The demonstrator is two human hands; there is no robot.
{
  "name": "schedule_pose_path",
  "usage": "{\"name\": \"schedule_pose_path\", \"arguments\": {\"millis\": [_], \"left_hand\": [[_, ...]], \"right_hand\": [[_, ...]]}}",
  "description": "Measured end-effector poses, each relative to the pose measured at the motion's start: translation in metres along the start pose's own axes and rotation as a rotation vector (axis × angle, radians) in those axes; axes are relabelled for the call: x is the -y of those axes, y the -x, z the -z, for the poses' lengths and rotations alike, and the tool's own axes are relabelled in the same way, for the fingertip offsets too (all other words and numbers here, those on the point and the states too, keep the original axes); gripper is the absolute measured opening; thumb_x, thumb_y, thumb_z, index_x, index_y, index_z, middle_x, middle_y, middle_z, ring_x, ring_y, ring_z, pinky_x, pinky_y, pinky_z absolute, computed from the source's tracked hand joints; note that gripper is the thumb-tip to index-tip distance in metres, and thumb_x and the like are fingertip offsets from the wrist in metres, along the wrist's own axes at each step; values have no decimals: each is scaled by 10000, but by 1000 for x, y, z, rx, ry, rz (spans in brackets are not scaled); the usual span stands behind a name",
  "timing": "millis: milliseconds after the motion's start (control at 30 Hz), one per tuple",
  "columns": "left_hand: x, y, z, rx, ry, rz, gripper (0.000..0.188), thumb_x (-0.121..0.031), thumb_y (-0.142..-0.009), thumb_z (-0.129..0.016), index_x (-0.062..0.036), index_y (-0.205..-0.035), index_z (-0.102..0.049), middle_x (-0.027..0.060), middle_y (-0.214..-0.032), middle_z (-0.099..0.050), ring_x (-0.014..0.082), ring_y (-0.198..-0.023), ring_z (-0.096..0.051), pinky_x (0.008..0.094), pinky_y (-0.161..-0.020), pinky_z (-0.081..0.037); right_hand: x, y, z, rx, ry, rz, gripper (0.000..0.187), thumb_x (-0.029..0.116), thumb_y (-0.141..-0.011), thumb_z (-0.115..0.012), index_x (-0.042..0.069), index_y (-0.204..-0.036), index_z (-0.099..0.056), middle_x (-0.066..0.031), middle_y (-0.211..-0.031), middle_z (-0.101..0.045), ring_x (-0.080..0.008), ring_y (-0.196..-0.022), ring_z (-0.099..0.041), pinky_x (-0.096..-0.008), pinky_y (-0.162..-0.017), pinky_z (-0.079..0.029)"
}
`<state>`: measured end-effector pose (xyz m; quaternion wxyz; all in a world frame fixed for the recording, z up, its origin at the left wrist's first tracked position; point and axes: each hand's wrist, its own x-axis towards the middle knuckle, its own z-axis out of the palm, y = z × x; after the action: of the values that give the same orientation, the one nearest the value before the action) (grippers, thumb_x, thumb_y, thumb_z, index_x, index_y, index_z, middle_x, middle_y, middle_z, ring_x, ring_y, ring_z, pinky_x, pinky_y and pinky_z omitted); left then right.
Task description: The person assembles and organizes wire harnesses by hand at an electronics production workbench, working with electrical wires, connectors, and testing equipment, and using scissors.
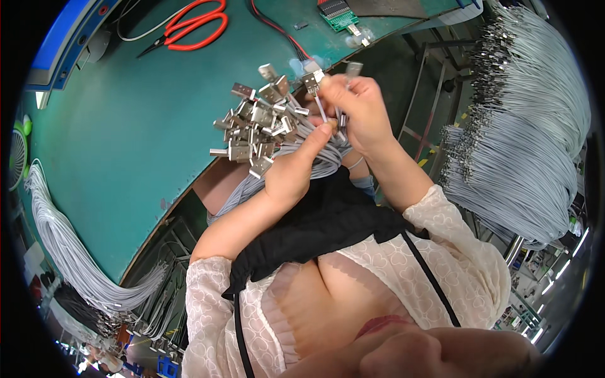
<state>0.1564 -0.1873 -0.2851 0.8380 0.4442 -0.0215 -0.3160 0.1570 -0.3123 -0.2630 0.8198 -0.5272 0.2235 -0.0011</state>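
My left hand (293, 170) is closed around a thick bundle of grey USB cables (244, 189), its thumb pressed on one cable below its plug. Bare metal USB plugs (258, 126) fan out from the bundle over the table edge. My right hand (367, 112) is closed, with its fingertips at a single USB plug (311, 83) standing upright at the edge. That plug is right by a small pale connector (313, 65) on red and black wires; I cannot tell if they are joined. More plugs show beside the right fingers.
The green table (126, 145) curves around my front. Orange-handled scissor-like cutters (189, 28) and a green circuit board (339, 17) lie on it. A white cable bundle (60, 233) hangs over its left side. Large grey cable bundles (523, 145) are piled at the right. A green fan (19, 151) stands far left.
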Motion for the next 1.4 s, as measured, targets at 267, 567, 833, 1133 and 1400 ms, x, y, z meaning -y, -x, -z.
{"name": "schedule_pose_path", "arguments": {"millis": [267, 567, 833, 1133, 1400], "left_hand": [[-4, -1, -1, -31, -13, -50, 123, -83, -798, -556, -39, -905, -514, 22, -876, -548, 84, -798, -517, 210, -722, -403], [-7, 6, 1, -132, 7, 39, 157, 9, -723, -607, -25, -834, -502, 34, -795, -521, 117, -756, -511, 251, -721, -416], [-4, 13, 4, 7, -205, 162, 158, -85, -777, -577, -35, -899, -490, 7, -816, -514, 75, -722, -478, 217, -656, -407], [-5, 16, 5, 95, -214, 207, 122, -71, -784, -571, -24, -872, -502, 28, -812, -548, 107, -773, -523, 232, -740, -410], [-1, 10, 7, 83, -240, 110, 94, -72, -784, -571, -11, -845, -532, 68, -843, -572, 128, -822, -541, 242, -764, -414]], "right_hand": [[-1, 6, 7, 46, 73, 62, 172, 132, -746, -588, -16, -659, -578, -6, -513, -491, -52, -458, -440, -177, -430, -325], [1, -5, 1, -44, -30, 32, 190, 135, -744, -594, -14, -629, -559, 4, -499, -473, -44, -446, -414, -176, -428, -317], [2, -3, -8, 129, 129, 13, 162, 151, -769, -572, -5, -731, -590, -9, -550, -515, -37, -474, -433, -169, -441, -329], [-2, 12, 5, 212, -89, -42, 192, 162, -797, -531, -20, -773, -589, -17, -569, -528, -50, -481, -440, -181, -459, -344], [-6, 5, 10, -34, 167, 153, 138, 118, -762, -568, -11, -719, -588, -29, -588, -551, -43, -458, -408, -183, -435, -315]]}}
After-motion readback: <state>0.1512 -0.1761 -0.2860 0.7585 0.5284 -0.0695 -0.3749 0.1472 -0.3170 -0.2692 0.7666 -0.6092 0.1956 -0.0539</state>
